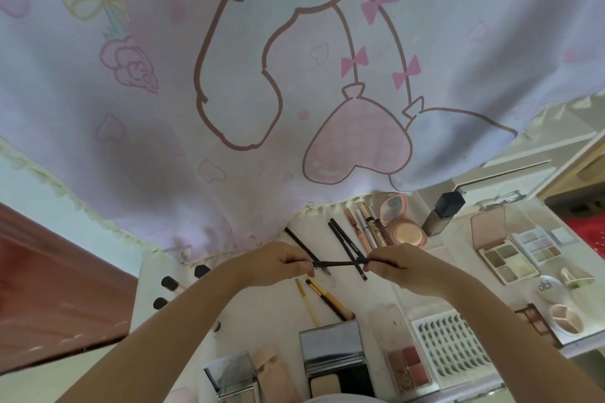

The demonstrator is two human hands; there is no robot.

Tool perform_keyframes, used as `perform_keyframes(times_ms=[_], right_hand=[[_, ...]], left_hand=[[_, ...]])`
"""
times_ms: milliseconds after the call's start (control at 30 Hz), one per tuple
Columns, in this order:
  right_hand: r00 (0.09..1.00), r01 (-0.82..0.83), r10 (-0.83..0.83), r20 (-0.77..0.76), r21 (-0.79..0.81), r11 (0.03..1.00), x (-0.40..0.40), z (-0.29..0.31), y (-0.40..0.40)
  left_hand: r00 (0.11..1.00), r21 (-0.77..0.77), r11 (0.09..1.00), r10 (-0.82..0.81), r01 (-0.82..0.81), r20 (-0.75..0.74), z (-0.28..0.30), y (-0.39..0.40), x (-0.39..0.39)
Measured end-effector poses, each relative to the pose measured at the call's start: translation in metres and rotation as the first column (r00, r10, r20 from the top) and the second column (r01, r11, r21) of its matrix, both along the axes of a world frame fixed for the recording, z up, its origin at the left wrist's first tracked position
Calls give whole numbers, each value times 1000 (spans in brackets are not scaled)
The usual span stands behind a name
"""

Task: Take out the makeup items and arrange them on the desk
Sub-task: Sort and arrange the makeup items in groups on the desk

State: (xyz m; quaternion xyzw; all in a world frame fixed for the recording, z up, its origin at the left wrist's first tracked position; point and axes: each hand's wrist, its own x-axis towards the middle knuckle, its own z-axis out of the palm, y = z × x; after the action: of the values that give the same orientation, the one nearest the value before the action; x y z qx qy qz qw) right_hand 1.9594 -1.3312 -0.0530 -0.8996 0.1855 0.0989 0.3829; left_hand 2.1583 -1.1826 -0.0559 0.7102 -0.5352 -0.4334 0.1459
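Note:
Above the white desk (268, 314), my left hand (278, 263) and my right hand (401, 267) each pinch one end of a thin black eye pencil (337, 263), holding it level between them. Laid out on the desk under and around it are two more black pencils (347, 244), gold-handled brushes (322, 296), several slim tubes (365, 227), an open pink round compact (397, 222) and a dark-capped foundation bottle (440, 214). Eyeshadow palettes (505, 257), a lash tray (450, 342), a blush palette (409, 366) and a mirrored compact (334, 357) lie nearer.
A pale curtain (229, 75) printed with a bunny and hearts hangs over the desk's far edge. Dark-tipped brushes (170, 283) lie at the desk's left edge. A red-brown surface (49, 288) lies to the left, and shelving (556, 160) stands at the right.

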Motion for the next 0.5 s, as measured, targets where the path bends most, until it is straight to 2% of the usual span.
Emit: perform_keyframes(times_ms=[233,500], right_hand=[[999,28,-28,36,-4,1000,0,-3,-9],[998,-53,54,18,-13,998,5,-10,-7]], left_hand=[[1000,-7,1000,27,-27,2,2,3,5],[1000,-21,1000,12,-13,0,1,5,0]])
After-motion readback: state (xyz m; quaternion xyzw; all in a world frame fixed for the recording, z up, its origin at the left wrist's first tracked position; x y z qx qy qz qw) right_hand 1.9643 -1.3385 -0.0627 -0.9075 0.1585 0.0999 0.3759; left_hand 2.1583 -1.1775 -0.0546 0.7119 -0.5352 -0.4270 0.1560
